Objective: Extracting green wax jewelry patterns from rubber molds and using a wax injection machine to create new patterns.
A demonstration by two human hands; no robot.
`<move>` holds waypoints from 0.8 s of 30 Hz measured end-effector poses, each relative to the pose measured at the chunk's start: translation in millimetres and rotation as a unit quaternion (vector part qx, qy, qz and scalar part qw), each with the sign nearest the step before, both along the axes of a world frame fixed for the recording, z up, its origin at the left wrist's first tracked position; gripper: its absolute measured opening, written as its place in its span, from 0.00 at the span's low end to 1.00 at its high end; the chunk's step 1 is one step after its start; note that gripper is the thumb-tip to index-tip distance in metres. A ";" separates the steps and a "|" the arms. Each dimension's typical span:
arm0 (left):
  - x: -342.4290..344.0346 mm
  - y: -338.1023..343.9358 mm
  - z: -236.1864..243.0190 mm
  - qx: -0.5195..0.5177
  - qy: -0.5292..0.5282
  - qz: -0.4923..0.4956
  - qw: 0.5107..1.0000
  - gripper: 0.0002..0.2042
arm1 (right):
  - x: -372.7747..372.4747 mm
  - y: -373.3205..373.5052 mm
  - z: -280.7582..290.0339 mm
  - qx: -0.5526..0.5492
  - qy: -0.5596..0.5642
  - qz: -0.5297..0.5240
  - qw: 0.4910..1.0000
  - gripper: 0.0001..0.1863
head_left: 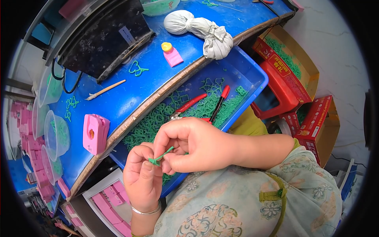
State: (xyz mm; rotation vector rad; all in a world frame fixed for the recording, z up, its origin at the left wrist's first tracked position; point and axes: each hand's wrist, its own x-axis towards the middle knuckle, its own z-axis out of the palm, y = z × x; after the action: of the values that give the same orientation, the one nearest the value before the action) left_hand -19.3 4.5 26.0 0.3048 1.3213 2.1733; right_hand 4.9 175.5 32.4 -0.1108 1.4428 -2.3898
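My left hand (pixel 143 173), with a metal bangle at its wrist, pinches a small green waxy piece (pixel 153 161) between thumb and fingertips. A thin green stem rises from the piece toward my right hand (pixel 193 144), whose thumb and curled fingers close around it. Both hands are over the near edge of a blue plastic tray (pixel 258 81) in my lap. Inside the tray lies a heap of green shaped pieces (pixel 148 124). Red-handled pliers (pixel 191 103) and a black-and-red pen-like tool (pixel 219 103) rest on the heap, partly behind my right hand.
On the blue table (pixel 114 96) are a pink block (pixel 96 134), a pink-and-yellow piece (pixel 172 57), a brush (pixel 106 89), a knotted white cloth bundle (pixel 199 29) and a black machine (pixel 102 35). Clear tubs (pixel 57 130) line the left. Red cartons (pixel 316 118) stand at right.
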 end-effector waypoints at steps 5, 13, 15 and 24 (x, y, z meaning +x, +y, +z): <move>0.5 -0.5 1.4 -0.001 -0.003 -0.004 1.000 0.12 | 1.4 -1.3 2.1 0.069 0.065 -0.035 0.995 0.06; 0.8 0.6 2.9 -0.008 0.012 0.005 1.000 0.12 | 1.2 -0.4 2.3 0.173 0.167 -0.065 0.968 0.06; 0.4 0.9 3.1 -0.006 0.013 0.005 1.000 0.12 | 1.3 -1.7 0.8 0.141 0.159 -0.074 0.974 0.05; -3.1 -0.2 0.6 0.074 -0.049 -0.014 0.996 0.10 | 3.5 5.7 0.3 0.161 0.156 -0.074 0.972 0.03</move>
State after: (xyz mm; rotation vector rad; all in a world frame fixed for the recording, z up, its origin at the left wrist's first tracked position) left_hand -22.5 4.2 26.5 0.2699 1.0990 2.2371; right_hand 8.3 181.3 32.7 -0.3190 2.0298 -2.2876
